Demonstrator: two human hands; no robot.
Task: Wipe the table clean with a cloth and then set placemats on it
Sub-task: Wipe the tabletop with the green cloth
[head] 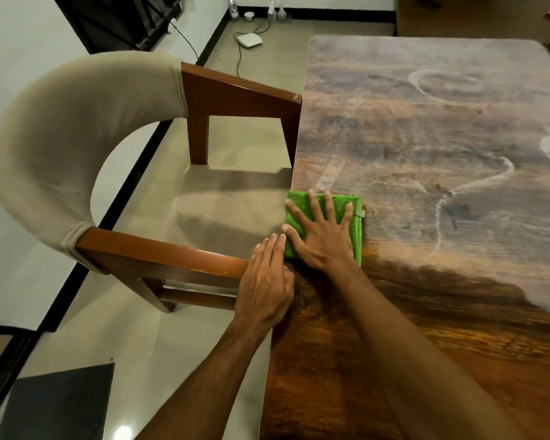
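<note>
- Green cloth (357, 239) at left edge of wooden surface (426, 138), pressed flat under right hand (323, 239), fingers spread.
- Just beside cloth, left hand (264, 281) flat on surface edge, fingers straight, grasping nothing.

Pale wall (19, 42) at left, black skirting (212, 36) along its foot. Glossy beige floor (204, 344), glare spot (123, 432) near the bottom edge. Wooden chair (77, 138) with padded curved back. Dark grille (115, 17) top left; white box (250, 39) with cable (238, 58) on floor beyond. Dark mat (61, 404) lower left.
</note>
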